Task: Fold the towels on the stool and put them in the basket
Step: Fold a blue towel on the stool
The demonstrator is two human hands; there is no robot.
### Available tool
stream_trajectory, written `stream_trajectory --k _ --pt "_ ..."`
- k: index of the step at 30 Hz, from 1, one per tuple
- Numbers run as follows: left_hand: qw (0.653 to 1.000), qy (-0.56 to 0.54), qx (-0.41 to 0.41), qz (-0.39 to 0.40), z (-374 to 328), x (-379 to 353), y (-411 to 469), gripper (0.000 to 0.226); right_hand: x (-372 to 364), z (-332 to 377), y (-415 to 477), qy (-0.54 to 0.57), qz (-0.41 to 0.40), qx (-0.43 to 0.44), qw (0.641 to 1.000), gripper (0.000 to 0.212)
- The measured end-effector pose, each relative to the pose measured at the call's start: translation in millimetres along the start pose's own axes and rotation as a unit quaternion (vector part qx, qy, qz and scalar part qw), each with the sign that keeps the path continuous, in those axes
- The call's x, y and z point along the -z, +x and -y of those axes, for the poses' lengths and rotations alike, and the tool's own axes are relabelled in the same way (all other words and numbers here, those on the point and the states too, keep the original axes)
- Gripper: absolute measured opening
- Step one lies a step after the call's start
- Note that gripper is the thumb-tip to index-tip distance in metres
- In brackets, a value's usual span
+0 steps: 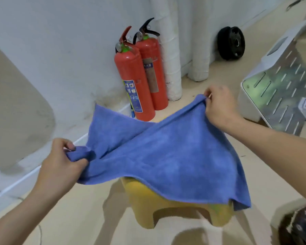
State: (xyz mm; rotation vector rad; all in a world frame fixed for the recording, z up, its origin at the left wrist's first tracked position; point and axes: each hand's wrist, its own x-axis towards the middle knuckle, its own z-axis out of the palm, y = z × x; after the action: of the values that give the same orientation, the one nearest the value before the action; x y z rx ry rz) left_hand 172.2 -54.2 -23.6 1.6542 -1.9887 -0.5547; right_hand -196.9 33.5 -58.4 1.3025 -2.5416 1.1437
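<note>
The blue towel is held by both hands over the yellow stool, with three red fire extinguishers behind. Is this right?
No: the head view shows two red fire extinguishers, not three. Both the left hand and the right hand do hold the blue towel over the yellow stool.

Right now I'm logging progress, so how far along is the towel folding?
Nothing looks finished: no folded towel is in view. In hand: the left hand and right hand each grip an end of the blue towel, spread unfolded over the yellow stool. Left: folding it and putting it away.
</note>
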Motion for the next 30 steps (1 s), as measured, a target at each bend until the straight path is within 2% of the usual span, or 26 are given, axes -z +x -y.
stream_trajectory --k 2,4,6,8,9,10,11,12,13,14,15,16,17,18,19,20,22,24,26,28,30 --pt "0.995 0.024 0.035 0.091 25.7 -5.9 -0.2 0.045 -16.1 2.6 -2.1 0.002 0.086 -0.014 0.996 0.042" --pt "0.988 0.041 0.022 0.148 44.7 -9.0 -0.5 0.047 -31.8 10.0 -19.2 -0.066 0.204 -0.009 0.977 0.060" --pt "0.985 0.033 0.026 0.167 54.6 -3.5 1.2 0.040 -34.2 26.8 -40.5 -0.144 0.250 0.048 0.956 0.059" --pt "0.978 0.052 0.052 0.195 55.2 2.9 8.7 0.028 -25.4 50.5 -57.3 -0.157 0.267 0.121 0.943 0.056" --pt "0.966 0.097 0.060 0.230 54.4 4.9 14.6 0.024 -21.2 63.4 -66.6 -0.152 0.287 0.152 0.934 0.057" --pt "0.944 0.162 0.060 0.282 51.7 5.6 20.7 0.024 -19.3 75.4 -77.4 -0.146 0.313 0.187 0.920 0.058" --pt "0.904 0.255 0.047 0.339 47.2 4.6 26.5 0.029 -19.4 86.0 -90.2 -0.145 0.344 0.221 0.901 0.059" --pt "0.850 0.358 0.018 0.385 42.2 0.3 32.5 0.036 -20.4 93.0 -103.9 -0.149 0.375 0.246 0.881 0.062" --pt "0.790 0.462 -0.028 0.402 34.5 -7.1 38.8 0.045 -22.2 96.2 -116.0 -0.153 0.401 0.260 0.865 0.066" --pt "0.763 0.517 -0.084 0.380 26.5 -17.6 45.6 0.050 -24.8 95.4 -124.8 -0.158 0.415 0.267 0.855 0.071" --pt "0.776 0.508 -0.138 0.349 18.0 -30.4 53.7 0.051 -26.7 92.6 -130.3 -0.163 0.412 0.272 0.854 0.074" --pt "0.827 0.427 -0.185 0.317 9.4 -45.6 61.9 0.049 -28.4 88.6 -134.9 -0.159 0.395 0.277 0.862 0.074" --pt "0.887 0.297 -0.200 0.291 -2.6 -60.8 67.6 0.047 -29.1 86.0 -138.6 -0.147 0.368 0.283 0.874 0.071" --pt "0.931 0.149 -0.184 0.277 -18.0 -73.2 68.8 0.047 -29.1 84.6 -142.3 -0.134 0.335 0.294 0.885 0.066" --pt "0.948 0.028 -0.145 0.281 -30.7 -85.1 70.2 0.049 -28.9 84.5 -146.2 -0.124 0.299 0.307 0.895 0.059" --pt "0.949 -0.059 -0.095 0.295 -41.4 -94.6 69.7 0.049 -29.6 83.9 -151.1 -0.114 0.261 0.322 0.903 0.052" --pt "0.940 -0.158 -0.011 0.301 -44.6 -102.1 71.8 0.043 -34.2 80.8 -158.8 -0.099 0.215 0.343 0.909 0.040" --pt "0.940 -0.199 0.020 0.278 -33.3 -102.6 77.5 0.025 -38.3 78.3 -161.5 -0.083 0.204 0.356 0.908 0.034" --pt "0.954 -0.186 -0.019 0.235 -20.1 -106.0 82.8 0.017 -40.4 77.6 -160.6 -0.061 0.195 0.367 0.908 0.026" --pt "0.984 -0.085 -0.096 0.124 -18.4 -109.3 83.6 0.018 -41.2 81.8 -160.5 -0.052 0.191 0.373 0.907 0.018" --pt "0.991 -0.085 -0.102 -0.013 -18.4 -107.2 87.8 0.019 -40.0 89.0 -163.5 -0.050 0.204 0.375 0.903 0.020"
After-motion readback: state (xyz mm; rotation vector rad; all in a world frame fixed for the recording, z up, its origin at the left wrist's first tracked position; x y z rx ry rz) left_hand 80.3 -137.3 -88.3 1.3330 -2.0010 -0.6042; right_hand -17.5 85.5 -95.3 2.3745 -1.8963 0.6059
